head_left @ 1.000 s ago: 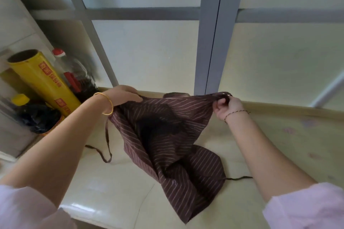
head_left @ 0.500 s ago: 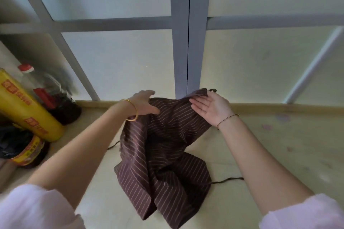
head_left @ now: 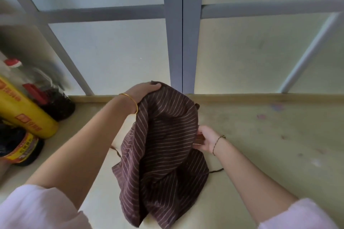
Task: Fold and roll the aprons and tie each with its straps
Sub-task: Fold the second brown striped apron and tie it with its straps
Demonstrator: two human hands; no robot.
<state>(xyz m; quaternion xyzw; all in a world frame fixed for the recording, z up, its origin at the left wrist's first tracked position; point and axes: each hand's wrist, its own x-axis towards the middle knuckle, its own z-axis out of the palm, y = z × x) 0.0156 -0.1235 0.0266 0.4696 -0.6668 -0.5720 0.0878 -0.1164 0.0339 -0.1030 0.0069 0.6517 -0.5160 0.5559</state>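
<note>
The left hand (head_left: 143, 90) grips the top of the striped apron (head_left: 163, 145), held up near the back edge of the bench (head_left: 279, 135) — the right hand (head_left: 205, 140) pinches its right side, and its lower part rests on the bench.

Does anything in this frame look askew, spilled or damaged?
Nothing looks spilled or torn. The yellow film roll lies tilted beside the bottles at the left, and the counter carries faint purplish stains at the right. The striped apron hangs bunched between the left hand and right hand.
</note>
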